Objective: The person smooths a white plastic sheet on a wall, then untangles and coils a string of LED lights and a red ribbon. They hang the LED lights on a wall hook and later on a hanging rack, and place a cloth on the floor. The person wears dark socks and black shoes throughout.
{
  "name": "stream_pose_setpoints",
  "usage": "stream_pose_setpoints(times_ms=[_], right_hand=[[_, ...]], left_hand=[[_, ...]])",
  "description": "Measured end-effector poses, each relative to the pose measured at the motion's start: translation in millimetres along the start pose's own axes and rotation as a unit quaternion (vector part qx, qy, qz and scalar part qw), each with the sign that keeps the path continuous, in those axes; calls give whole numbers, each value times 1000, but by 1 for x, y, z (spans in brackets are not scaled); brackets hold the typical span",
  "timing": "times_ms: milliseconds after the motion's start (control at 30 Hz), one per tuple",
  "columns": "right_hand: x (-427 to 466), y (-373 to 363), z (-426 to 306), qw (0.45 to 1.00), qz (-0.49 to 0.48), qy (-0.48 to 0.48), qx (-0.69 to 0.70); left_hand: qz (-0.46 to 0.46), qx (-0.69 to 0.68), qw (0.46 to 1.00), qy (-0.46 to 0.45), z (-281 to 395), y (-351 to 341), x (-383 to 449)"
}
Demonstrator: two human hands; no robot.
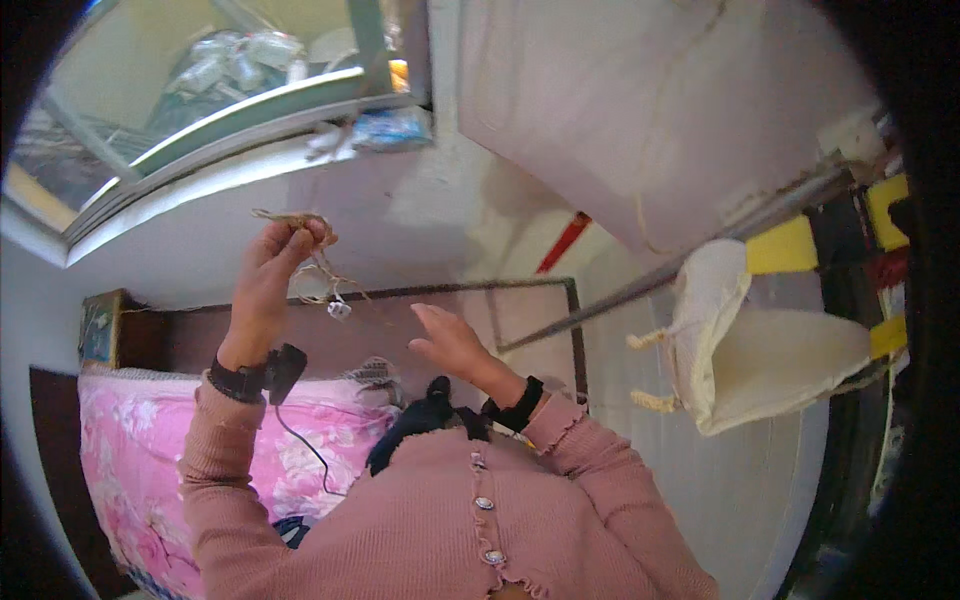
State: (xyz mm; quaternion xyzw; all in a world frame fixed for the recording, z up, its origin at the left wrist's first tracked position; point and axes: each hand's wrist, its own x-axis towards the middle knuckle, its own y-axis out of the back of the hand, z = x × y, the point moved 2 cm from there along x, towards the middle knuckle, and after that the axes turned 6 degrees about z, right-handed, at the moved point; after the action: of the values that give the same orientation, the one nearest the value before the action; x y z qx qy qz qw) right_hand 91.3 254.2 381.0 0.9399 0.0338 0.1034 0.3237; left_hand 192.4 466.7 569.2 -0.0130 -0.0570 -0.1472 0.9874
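Note:
My left hand (281,259), raised near the wall under the window, pinches a bundle of thin beige cord (300,219) between thumb and fingers. Loops of the cord hang below the fingers, and a small white piece (339,309) dangles at their lower end; what it is cannot be told. My right hand (454,341) is to the right of the dangling cord, with fingers extended and nothing seen in it. A dark strap is on each wrist, the left one carrying a black device (286,373) with a cable.
A pink floral bedspread (225,450) lies at lower left. A window frame (247,112) is above, with a blue packet (391,129) on its sill. At right, a metal pole (637,289) slants across beside a cream fabric item (780,367) with short ties. A framed picture (101,330) stands beyond the bed.

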Motion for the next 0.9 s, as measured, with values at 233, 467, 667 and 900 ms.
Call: stream_pose_setpoints(times_ms=[233, 467, 667, 900], right_hand=[[-87, 19, 6, 988, -82, -130, 0], [-173, 46, 30, 971, 11, -238, -12], [-236, 43, 59, 947, 99, -302, -35], [-269, 51, 74, 931, 192, -302, -66]], left_hand=[[-54, 55, 990, 117, -103, -33, 17], [-110, 64, 982, 137, -194, -64, 38], [-219, 214, 940, 153, -292, -89, 24], [-236, 47, 934, 263, -350, -125, 10]])
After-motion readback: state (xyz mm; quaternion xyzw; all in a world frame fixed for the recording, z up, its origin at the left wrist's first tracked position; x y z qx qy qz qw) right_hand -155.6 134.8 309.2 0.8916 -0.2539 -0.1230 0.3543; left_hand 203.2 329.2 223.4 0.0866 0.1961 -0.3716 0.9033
